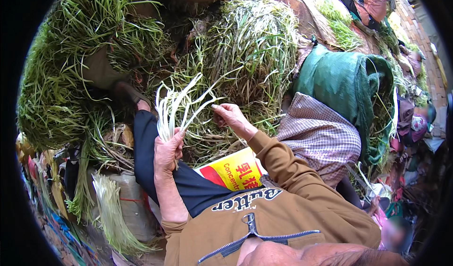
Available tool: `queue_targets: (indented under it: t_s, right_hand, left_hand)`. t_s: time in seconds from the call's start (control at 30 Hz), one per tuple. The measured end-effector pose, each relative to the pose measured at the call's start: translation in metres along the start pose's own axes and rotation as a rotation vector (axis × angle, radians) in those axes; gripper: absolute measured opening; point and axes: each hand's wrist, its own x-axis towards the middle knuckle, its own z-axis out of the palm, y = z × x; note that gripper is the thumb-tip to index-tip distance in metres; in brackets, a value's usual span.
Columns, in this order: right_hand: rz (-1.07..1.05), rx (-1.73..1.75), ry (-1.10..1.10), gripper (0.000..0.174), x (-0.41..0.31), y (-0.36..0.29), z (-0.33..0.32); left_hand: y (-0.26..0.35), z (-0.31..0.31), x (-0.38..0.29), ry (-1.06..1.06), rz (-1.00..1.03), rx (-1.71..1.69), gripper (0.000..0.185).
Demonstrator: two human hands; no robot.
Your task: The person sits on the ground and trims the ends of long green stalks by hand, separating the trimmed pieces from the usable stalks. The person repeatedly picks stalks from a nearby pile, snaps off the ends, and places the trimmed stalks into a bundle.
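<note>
My left hand [169, 149] is closed around a small bunch of long, pale leafy stalks [173, 110], their loose ends fanning upward. Just right of them is my right hand [231, 119], its fingers bent and thumb near the forefinger; whether a thin strand is pinched there cannot be told. Beyond both hands lies a large heap of green and yellowish stalks [262, 39]. A bundle of pale stalks [113, 209] rests at the lower left, beside a wrapped block-like object [136, 202].
More greens [53, 89] are piled high on the left. A green sack [332, 71] and a checked cloth [318, 131] lie to the right. A yellow and red printed bag [233, 170] is by my lap. Other people [375, 7] are along the right side.
</note>
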Motion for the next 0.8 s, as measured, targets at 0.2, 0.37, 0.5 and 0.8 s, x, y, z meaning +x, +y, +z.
queue_targets:
  t_s: [0.2,0.37,0.5,0.8]
  right_hand:
    - [-0.009,-0.174,0.006,0.039,-0.002,-0.010,0.036]
    - [0.151,-0.955,0.090,0.074,0.002,-0.008,0.014]
    - [0.081,-0.367,-0.082,0.054,0.020,0.007,-0.031]
    - [0.358,-0.464,-0.341,0.054,0.018,0.060,-0.028]
  left_hand:
    - [-0.004,0.008,-0.002,-0.033,-0.019,0.157,0.019]
    - [-0.005,0.007,-0.003,-0.029,-0.022,0.193,0.017]
    - [-0.004,0.004,-0.002,-0.035,-0.041,0.136,0.016]
    - [-0.002,0.002,-0.005,-0.003,-0.042,0.142,0.016]
